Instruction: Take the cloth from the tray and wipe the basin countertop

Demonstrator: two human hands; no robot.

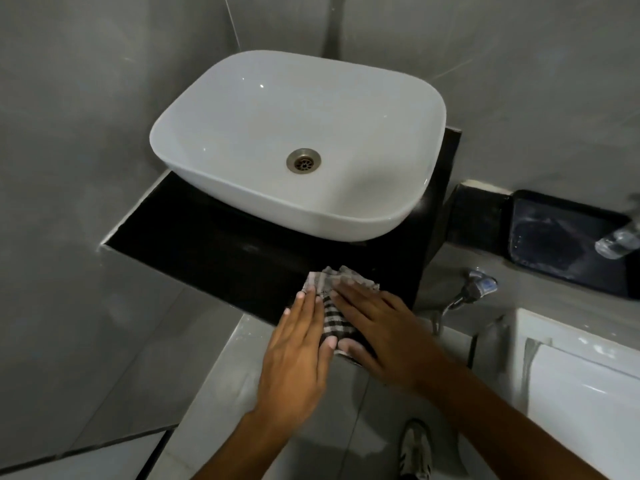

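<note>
A checked black-and-white cloth (332,315) lies over the front edge of the black countertop (194,244), right of its middle. My left hand (298,351) presses flat on the cloth's left side, fingers together. My right hand (381,330) lies flat across its right side, thumb under the hanging end. A white oval basin (242,109) with a metal drain (303,161) stands on the countertop behind the hands. The black tray (561,237) sits on a ledge at the right, with no cloth in it.
Grey walls close in on the left and behind the basin. A tap with a hose (474,289) sticks out just right of the countertop. A clear bottle (620,240) lies at the tray's right edge. A white toilet cistern (571,375) is at lower right, and my shoe (415,448) below.
</note>
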